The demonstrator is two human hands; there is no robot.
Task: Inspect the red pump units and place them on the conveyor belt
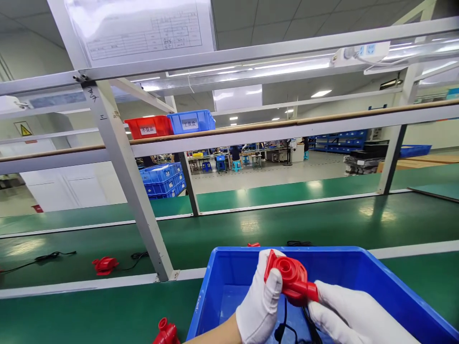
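A red plastic pump-like part (292, 277) is held up over a large blue bin (222, 267). My left hand (263, 296), in a white glove, grips its left side with thumb and fingers. My right hand (344, 308), also gloved in white, pinches the short spout at its lower right. Below the part, a black cable (283, 327) hangs down into the bin. Another red part (167, 332) lies on the green surface just left of the bin.
Behind the frame post (132, 181) runs a green belt (222, 234), with a red part (105, 265) and black cables on it. A shelf above holds a red box (148, 127) and a blue box (191, 122). People sit far back.
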